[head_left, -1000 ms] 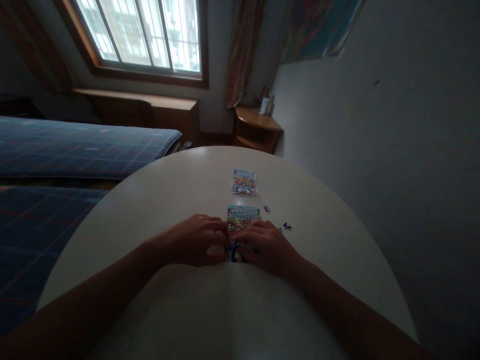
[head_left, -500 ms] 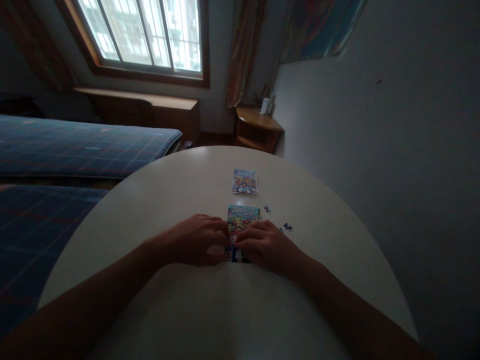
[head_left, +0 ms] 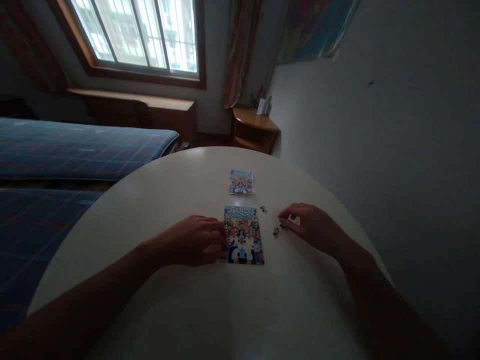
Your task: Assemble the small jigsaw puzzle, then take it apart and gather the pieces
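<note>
A small colourful jigsaw puzzle [head_left: 243, 234] lies flat on the round white table [head_left: 210, 310]. My left hand [head_left: 191, 241] rests at the puzzle's left edge, fingers curled with the tips touching it. My right hand [head_left: 312, 226] is to the right of the puzzle, thumb and fingers pinched together over loose dark puzzle pieces [head_left: 278, 230]. Whether a piece is in that pinch I cannot make out. Another loose piece [head_left: 263, 209] lies near the puzzle's top right corner.
A small picture card [head_left: 240, 181] lies farther back on the table. A bed with a blue checked cover [head_left: 75, 150] is on the left. A wooden corner shelf [head_left: 255, 127] stands beyond the table, under the window, and a wall runs along the right.
My right hand has left the puzzle's lower part and moved right to the loose pieces, uncovering the whole puzzle. My left hand has stayed at the left edge.
</note>
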The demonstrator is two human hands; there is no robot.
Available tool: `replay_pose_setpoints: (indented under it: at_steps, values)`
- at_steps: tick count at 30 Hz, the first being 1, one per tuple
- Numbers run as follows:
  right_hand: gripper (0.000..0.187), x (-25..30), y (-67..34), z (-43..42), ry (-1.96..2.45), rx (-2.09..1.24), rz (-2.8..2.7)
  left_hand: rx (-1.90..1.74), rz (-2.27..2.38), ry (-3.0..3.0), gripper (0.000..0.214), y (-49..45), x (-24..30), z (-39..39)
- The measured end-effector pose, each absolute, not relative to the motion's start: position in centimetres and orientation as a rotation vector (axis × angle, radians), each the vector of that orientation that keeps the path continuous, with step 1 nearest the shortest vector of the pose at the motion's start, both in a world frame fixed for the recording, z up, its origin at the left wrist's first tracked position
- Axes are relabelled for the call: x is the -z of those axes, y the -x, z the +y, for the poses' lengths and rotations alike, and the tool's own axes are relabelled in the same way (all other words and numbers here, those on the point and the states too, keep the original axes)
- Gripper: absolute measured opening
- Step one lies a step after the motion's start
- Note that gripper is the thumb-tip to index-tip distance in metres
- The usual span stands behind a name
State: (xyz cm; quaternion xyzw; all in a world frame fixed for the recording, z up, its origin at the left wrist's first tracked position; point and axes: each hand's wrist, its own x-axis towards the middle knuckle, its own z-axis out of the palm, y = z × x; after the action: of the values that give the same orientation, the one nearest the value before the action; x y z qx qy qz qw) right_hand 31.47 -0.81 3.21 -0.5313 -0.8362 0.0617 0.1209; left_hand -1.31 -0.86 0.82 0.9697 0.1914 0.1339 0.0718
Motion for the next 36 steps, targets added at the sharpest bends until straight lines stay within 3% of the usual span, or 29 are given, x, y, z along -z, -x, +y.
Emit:
replay_pose_setpoints:
  at_steps: [4, 18, 27, 36]
  values:
    - [0.014, -3.1, -34.2, -0.2, 1.817, -0.339, -2.355, -0.433, 0.630, -2.917, 0.013, 1.6, -0.8, -0.2]
    - [0.025, -2.3, -33.9, -0.3, 1.849, -0.594, -2.320, -0.187, 1.456, -2.736, 0.019, 4.7, -1.6, 1.1]
    - [0.020, -2.2, -33.6, -0.4, 1.820, -0.716, -2.310, -0.424, 0.686, -2.824, 0.014, 1.1, -0.9, -0.8]
    - [0.018, -3.3, -31.3, -1.3, 1.646, -0.585, -2.434, -0.514, 0.534, -2.822, 0.019, -0.4, 0.7, -1.6]
